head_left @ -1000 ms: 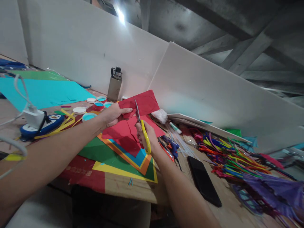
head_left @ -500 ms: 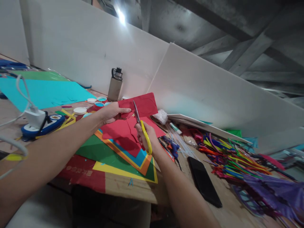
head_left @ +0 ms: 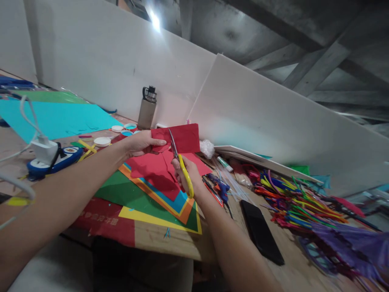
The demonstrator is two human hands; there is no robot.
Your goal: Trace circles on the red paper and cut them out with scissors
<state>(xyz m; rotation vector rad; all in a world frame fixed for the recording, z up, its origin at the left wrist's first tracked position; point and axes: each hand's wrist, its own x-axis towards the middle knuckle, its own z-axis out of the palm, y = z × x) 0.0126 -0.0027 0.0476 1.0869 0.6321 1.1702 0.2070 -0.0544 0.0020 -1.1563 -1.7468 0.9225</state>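
My left hand [head_left: 142, 142] pinches the left end of a piece of red paper [head_left: 186, 137], thumb on the near side, and holds it above the table. My right hand [head_left: 187, 173] is closed round the yellow handles of a pair of scissors [head_left: 186, 175]. Their metal blades point up and lie against the red paper, close to my left thumb. Whether the blades are parted is hard to make out. Below, a red sheet [head_left: 152, 170] lies over a fanned stack of blue, yellow, orange and green sheets [head_left: 121, 188].
A black phone [head_left: 261, 232], a blue glue gun [head_left: 222, 190] and many coloured pipe cleaners [head_left: 300, 202] lie to the right. A bottle [head_left: 148, 107] stands at the back before a white panel. At left are a power strip [head_left: 54, 162] and a light-blue sheet [head_left: 60, 117].
The red paper has turned and its right end has dropped, so its top edge is more level. The scissors have shifted very slightly left. My left hand stays almost in place.
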